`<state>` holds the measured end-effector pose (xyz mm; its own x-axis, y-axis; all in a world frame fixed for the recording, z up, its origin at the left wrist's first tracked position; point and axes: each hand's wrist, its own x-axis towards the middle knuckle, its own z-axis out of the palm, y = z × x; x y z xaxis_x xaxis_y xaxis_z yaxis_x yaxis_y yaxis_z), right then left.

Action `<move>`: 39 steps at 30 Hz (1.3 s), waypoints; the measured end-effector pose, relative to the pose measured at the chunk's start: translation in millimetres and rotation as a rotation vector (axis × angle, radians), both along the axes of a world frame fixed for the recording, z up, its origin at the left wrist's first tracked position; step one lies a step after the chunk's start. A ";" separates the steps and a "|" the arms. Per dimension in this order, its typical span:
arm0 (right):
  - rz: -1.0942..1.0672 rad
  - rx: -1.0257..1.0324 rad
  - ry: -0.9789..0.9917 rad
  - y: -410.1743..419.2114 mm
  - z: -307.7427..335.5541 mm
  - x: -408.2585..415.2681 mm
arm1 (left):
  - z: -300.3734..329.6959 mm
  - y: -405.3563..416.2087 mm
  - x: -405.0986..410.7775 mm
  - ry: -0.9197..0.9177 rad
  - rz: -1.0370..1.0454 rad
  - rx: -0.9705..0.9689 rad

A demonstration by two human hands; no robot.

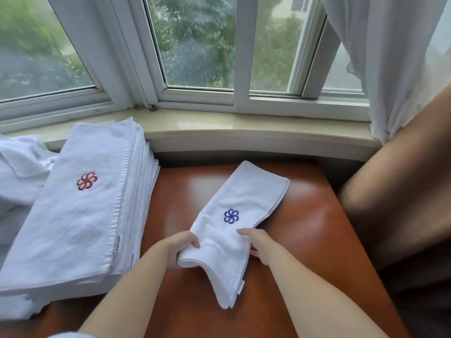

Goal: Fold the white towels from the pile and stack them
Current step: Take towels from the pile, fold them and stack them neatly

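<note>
A white towel with a blue flower emblem (238, 203) lies folded into a long strip on the brown table (305, 228), slanting from far right to near left. My left hand (181, 247) grips its left edge near the fold, thumb on top. My right hand (258, 242) pinches the right edge, fingers on top and thumb beneath. The near end of the strip hangs bent downward between my forearms. At the left stands a stack of folded white towels (80, 211), the top one bearing a red flower emblem.
Loose, unfolded white towels (17, 172) are heaped at the far left behind the stack. A stone window sill (244, 128) and window run along the back. A white curtain (390, 69) hangs at the right above a brown upholstered chair (402, 203).
</note>
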<state>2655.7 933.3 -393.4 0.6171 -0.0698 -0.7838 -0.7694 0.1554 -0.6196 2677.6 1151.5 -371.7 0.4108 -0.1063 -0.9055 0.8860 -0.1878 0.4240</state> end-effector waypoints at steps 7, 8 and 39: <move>0.190 0.119 -0.062 -1.9 1.3 -32.1 | 3.4 -18.8 -22.6 -0.024 0.419 -0.169; 0.127 0.111 -0.080 -1.7 1.6 -35.0 | 2.4 -20.1 -25.6 -0.038 0.419 -0.147; 0.221 -0.449 0.058 -11.8 -18.6 -117.5 | -22.1 -2.9 -108.6 -0.351 -0.414 0.518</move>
